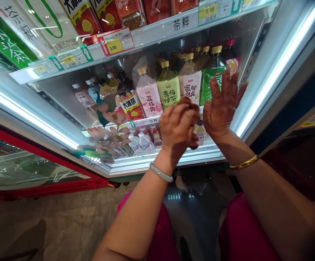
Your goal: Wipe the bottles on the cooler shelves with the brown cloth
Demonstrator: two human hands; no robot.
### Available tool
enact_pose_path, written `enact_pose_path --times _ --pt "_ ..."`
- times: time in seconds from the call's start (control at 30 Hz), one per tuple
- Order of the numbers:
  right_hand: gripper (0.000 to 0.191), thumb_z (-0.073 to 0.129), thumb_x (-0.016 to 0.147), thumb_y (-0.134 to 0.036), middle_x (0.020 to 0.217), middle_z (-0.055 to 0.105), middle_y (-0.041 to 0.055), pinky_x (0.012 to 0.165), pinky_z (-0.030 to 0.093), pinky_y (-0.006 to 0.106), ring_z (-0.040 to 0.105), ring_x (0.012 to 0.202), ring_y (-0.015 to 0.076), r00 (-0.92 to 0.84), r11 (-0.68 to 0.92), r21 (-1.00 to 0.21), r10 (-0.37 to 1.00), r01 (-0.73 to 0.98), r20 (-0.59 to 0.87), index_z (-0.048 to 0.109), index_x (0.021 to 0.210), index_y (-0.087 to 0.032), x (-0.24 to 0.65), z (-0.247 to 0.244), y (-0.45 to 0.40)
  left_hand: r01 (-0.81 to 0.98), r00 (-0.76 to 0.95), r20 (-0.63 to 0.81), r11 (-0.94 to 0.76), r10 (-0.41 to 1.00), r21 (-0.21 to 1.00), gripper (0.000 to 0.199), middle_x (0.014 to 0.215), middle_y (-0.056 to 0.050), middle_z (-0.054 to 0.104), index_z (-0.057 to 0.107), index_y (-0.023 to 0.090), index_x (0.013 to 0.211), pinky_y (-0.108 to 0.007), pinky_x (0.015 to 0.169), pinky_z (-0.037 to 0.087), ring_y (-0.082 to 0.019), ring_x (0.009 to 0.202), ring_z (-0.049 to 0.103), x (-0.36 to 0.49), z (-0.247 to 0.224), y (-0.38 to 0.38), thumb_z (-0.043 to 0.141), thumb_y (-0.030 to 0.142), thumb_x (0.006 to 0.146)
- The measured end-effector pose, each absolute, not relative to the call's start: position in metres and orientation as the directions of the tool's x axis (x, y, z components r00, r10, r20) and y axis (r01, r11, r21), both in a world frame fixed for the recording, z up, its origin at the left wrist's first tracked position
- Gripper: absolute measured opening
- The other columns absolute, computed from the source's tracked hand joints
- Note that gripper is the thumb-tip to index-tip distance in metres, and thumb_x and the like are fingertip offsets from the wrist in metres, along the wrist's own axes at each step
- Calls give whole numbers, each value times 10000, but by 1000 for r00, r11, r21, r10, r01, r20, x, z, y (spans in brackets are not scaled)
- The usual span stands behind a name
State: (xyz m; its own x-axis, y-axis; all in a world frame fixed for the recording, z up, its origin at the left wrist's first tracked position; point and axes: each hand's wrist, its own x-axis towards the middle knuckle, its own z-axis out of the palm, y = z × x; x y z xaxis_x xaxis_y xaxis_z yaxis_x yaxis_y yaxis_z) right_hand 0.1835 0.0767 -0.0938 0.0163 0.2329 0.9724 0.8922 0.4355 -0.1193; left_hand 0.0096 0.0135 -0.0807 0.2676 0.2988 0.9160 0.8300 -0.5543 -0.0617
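Both hands are raised in front of a lit drinks fridge, at its glass front. My left hand (177, 125), with a pale bangle at the wrist, has its fingers curled in; what they hold, if anything, is hidden. Brownish shapes beside its fingers may be a reflection. My right hand (222, 105), with a gold bangle, is stretched flat with fingers spread, palm toward the glass; contact is unclear. Behind the hands stand a peach oolong bottle (190, 81), a yellow-green tea bottle (168, 87), a pink lychee drink bottle (148, 94) and a green-labelled bottle (210, 74).
Flower decals (112, 136) cover the lower left of the glass. A shelf edge with price tags (115, 44) crosses above, carrying cartons (51, 25). Small bottles (145, 141) stand on the bottom shelf. A red-framed cabinet (73, 188) adjoins at left, above the tiled floor (73, 224).
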Motion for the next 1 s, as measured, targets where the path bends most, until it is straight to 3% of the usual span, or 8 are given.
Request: enact_pose_path --times 0.13,0.27,0.4,0.5,0.6,0.67,0.9,1.0 --pt "593 359 1020 -332 1708 288 43 1275 21 674 140 1614 312 24 411 -170 337 896 941 296 1610 -318 185 -94 74 883 79 955 -465 287 67 235 1294 -89 680 705 234 1113 -484 1155 375 -310 1271 544 -10 -67 16 668 322 898" --pt "616 389 1017 -326 1699 307 85 1276 67 669 168 1608 307 -10 438 -91 221 894 975 274 1622 -310 186 -95 77 813 307 883 -580 354 -50 155 1209 -54 734 716 266 1079 -442 1093 416 -282 1225 577 10 -93 10 668 288 933" --pt "602 368 1017 -343 1695 316 54 1267 36 699 169 1607 317 40 427 -183 324 885 945 284 1613 -338 183 -93 75 773 404 858 -620 317 -135 116 1194 -34 750 716 278 1051 -407 1055 443 -251 1182 611 21 -101 7 663 263 948" --pt "615 340 1013 -347 1697 305 -7 1260 32 720 127 1617 307 55 391 -222 396 893 917 231 1617 -388 182 -91 72 831 244 926 -555 288 -47 197 1278 -66 709 710 271 1107 -458 1132 404 -286 1275 564 3 -80 10 680 299 914" --pt "629 324 1009 -349 1703 284 -29 1259 45 724 95 1622 298 51 394 -214 386 894 921 199 1622 -412 183 -91 73 878 37 963 -468 268 97 268 1439 -100 594 684 262 1153 -522 1196 336 -314 1373 500 -19 -63 15 676 299 888" --pt "641 326 1004 -349 1710 265 -33 1257 48 729 85 1623 300 44 409 -210 378 888 925 186 1625 -420 184 -93 74 879 -4 970 -461 243 119 293 1461 -113 569 675 255 1167 -524 1189 345 -321 1379 495 -22 -64 15 682 311 880" --pt "598 345 1012 -363 1712 275 -2 1270 10 692 94 1622 278 56 413 -220 374 884 926 255 1603 -399 184 -95 79 798 370 881 -587 293 -140 200 1302 -68 716 702 274 1155 -430 1110 420 -264 1279 577 25 -111 15 627 300 971" --pt "581 326 1025 -384 1697 311 52 1270 33 687 133 1614 275 30 404 -160 309 901 951 276 1602 -345 185 -95 80 774 373 890 -617 263 -142 180 1286 -53 725 711 287 1126 -422 1120 414 -249 1270 577 26 -95 20 610 329 983"
